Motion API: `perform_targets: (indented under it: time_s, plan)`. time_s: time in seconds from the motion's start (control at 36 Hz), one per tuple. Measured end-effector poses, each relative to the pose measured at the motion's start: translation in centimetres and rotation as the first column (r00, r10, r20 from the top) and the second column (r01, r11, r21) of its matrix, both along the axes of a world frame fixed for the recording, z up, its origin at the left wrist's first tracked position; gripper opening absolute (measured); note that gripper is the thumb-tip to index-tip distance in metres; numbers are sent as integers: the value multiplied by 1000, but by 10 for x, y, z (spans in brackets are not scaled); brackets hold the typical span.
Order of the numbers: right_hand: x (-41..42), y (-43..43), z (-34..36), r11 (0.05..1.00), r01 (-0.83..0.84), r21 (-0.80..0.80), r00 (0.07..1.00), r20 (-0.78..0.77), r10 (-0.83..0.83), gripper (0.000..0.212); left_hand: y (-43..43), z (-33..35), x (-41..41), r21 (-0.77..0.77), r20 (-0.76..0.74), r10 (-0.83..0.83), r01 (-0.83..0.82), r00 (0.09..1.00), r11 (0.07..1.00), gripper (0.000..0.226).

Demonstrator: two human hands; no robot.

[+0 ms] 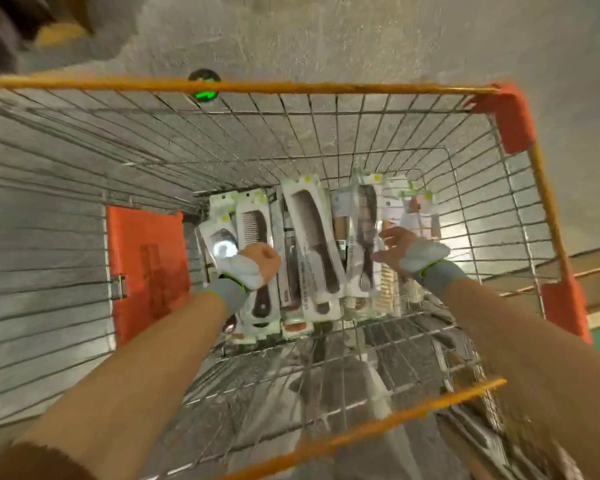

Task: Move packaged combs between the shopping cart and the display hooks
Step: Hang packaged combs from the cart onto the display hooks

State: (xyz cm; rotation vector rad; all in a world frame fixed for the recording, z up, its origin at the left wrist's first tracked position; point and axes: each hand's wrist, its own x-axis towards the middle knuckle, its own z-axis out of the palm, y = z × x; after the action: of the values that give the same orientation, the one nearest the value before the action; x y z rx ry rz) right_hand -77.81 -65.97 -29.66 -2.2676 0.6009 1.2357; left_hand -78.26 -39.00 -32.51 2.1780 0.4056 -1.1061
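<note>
Reaching into the shopping cart (291,87), you seem mid-pick: your left hand (260,259) is curled, hold unclear, your right hand (394,245) spread, both just above the packaged combs (312,233), so next pinch one pack and lift it clear.

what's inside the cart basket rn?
Packaged combs lie overlapping on the floor of the shopping cart; the left hand and right hand reach in over them. Lower packs are partly covered, so the count is unclear.
</note>
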Motion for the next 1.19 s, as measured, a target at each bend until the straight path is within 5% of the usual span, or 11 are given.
perform_targets:
  time_s: [0.14, 0.47, 0.67, 0.83, 0.92, 1.06, 1.19]
  plan:
    - [19, -3, -45, 997, 81, 9, 986, 143, -82, 76, -15, -22, 5, 12, 46, 227, -228, 973, 974, 20]
    - [38, 5, -75, 1000, 11, -21, 996, 88, -9, 80, -15, -34, -8, 33, 53, 295, -297, 954, 954, 20]
    - [40, 8, -66, 999, 20, 31, 997, -74, -17, 40, 0, -41, -8, 113, 126, 315, -330, 941, 937, 25]
    - [26, 28, -59, 971, 141, 190, 989, 24, -149, 66, 18, -41, -4, 214, 156, 301, -330, 941, 920, 40]
    - [28, 47, -55, 968, 81, 236, 993, 67, -99, 49, 28, -44, -4, 185, 31, 282, -283, 959, 941, 52]
    - [27, 65, -74, 987, 14, 161, 993, 114, -32, 53, 30, -50, -9, 91, -17, 348, -345, 937, 934, 63]
    - [29, 84, -76, 987, -160, -29, 985, 68, 161, 78, 42, -60, -7, 24, -2, 447, -447, 894, 894, 37]
